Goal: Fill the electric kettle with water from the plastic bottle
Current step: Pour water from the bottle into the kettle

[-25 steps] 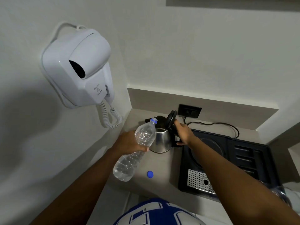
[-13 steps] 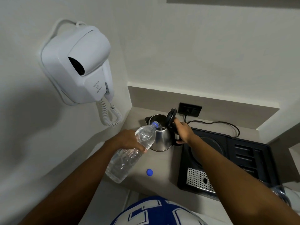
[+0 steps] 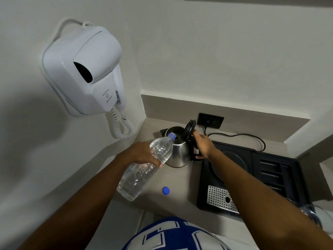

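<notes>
Left hand (image 3: pixel 142 155): closed around the middle of the plastic bottle (image 3: pixel 144 170), which was tilted neck-forward and upward, its open blue-ringed mouth resting at the rim of the electric kettle (image 3: pixel 178 150). Water lay mostly in the lower, rear part of the bottle; whether any was flowing could not be told.

Right hand (image 3: pixel 201 146): wrapped on the kettle's black handle, steadying the body; the hinged lid (image 3: pixel 190 129) stood upright and open beside it.

Kettle: steel, standing on the desk (image 3: pixel 180 183) in the corner, off its base plate on the black tray (image 3: pixel 270 177) to the right.

Bottle cap (image 3: pixel 165 190): blue, lying on the desk near the front edge, apart from both.

Handling note, as judgement: the rear of the bottle probably needed raising gradually, with the mouth kept inside the rim and clear of the lid, so the pour would not glug and splash; the right hand's hold should prevent the kettle sliding under the bottle's push. The soft bottle wall likely called for a light squeeze only.
</notes>
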Demonstrator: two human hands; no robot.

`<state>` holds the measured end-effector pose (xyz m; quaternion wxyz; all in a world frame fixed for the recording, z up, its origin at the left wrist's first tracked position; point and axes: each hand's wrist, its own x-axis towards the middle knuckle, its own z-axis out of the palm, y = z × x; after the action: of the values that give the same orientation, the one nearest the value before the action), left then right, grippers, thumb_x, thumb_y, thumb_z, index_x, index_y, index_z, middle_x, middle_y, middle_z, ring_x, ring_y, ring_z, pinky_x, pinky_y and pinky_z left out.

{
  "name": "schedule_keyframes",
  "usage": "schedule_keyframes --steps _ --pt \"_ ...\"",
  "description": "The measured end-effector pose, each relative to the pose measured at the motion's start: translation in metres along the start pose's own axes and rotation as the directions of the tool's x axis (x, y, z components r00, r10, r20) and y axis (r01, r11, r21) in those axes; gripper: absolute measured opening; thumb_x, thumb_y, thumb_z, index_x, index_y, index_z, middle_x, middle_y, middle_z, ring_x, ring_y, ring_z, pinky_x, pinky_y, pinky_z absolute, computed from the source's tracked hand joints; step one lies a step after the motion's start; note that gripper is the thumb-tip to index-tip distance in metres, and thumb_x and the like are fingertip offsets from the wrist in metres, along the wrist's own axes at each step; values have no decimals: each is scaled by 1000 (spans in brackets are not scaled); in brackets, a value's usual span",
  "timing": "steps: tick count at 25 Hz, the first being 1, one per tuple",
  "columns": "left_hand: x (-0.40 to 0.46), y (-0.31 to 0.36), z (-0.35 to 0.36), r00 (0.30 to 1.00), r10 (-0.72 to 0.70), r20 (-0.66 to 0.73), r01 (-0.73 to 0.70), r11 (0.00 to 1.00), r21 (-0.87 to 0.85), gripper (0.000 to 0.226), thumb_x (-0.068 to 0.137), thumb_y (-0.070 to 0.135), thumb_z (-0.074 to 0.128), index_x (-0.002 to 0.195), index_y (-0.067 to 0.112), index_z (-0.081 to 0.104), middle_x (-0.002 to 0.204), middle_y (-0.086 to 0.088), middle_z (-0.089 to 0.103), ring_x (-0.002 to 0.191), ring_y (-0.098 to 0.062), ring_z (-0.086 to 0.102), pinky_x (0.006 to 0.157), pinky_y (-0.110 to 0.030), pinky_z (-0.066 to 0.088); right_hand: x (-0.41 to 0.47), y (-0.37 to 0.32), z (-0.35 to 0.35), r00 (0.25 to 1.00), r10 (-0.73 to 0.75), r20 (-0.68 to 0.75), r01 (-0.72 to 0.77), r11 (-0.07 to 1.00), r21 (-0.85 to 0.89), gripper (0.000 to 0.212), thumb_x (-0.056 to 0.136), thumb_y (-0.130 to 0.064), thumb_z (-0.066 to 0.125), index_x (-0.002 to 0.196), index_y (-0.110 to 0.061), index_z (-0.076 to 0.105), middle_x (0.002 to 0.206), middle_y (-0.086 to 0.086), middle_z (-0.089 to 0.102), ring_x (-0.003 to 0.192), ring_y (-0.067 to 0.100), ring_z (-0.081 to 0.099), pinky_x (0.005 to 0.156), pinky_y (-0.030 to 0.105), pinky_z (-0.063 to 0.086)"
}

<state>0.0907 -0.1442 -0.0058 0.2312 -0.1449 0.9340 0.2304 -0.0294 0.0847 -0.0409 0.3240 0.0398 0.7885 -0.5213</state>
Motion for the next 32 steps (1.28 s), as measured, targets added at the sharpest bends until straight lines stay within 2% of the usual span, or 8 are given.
schedule_keyframes --steps 5,11,16,24,26,28,31,32 --pt "0 -1 2 1000 8 -3 -8 1000 -3 70 44 69 80 100 30 65 92 10 70 80 -8 64 73 -31 54 1 1 0 1000 -5 1 5 1000 -5 69 83 -77 41 120 -21 56 124 10 56 109 30 55 80 49 59" --pt "1 -3 4 1000 17 -5 -17 1000 -13 73 43 68 81 104 32 64 96 12 70 83 -7 63 74 -29 53 -1 0 0 1000 -8 5 8 1000 3 59 89 -72 40 117 -21 53 122 10 53 108 30 53 82 49 59" --pt "2 -4 5 1000 31 -6 -31 999 -17 77 43 67 81 110 33 62 101 11 70 87 -9 63 79 -32 53 -4 -2 1 1000 2 -12 -2 1000 3 65 85 -76 40 116 -21 55 123 10 55 109 31 55 78 47 60" --pt "3 -11 23 975 103 -198 -125 987 -101 86 48 58 86 124 35 54 111 14 65 97 -12 61 77 -27 44 -4 -3 2 1000 3 -4 -2 1000 20 61 87 -73 40 117 -22 53 123 9 54 110 30 54 79 46 59" --pt "2 -17 32 952 75 -297 -135 973 -186 90 47 57 87 127 34 51 111 14 65 97 -10 62 78 -26 45 -4 -2 1 1000 -3 -7 3 1000 14 61 87 -73 40 117 -21 53 122 8 54 110 29 54 80 47 59" --pt "-2 -23 45 909 -4 -416 -148 932 -331 90 49 45 93 127 29 50 109 14 63 94 -9 59 77 -23 43 -5 -2 1 1000 -6 -4 6 1000 9 65 85 -75 40 118 -21 55 125 8 56 112 29 55 77 45 59" --pt "-5 -30 70 835 -171 -522 -178 815 -552 81 54 24 97 122 21 53 106 8 61 93 -10 58 73 -14 42 -6 -2 2 1000 -2 -3 2 1000 4 74 79 -80 40 121 -21 57 129 8 58 114 29 56 73 43 59" --pt "-5 -33 79 813 -216 -540 -197 771 -606 81 54 18 97 122 20 53 107 5 62 95 -11 59 76 -13 44 -7 -3 2 1000 -1 -3 1 1000 4 74 79 -81 40 121 -22 57 129 7 58 115 29 56 72 42 59"
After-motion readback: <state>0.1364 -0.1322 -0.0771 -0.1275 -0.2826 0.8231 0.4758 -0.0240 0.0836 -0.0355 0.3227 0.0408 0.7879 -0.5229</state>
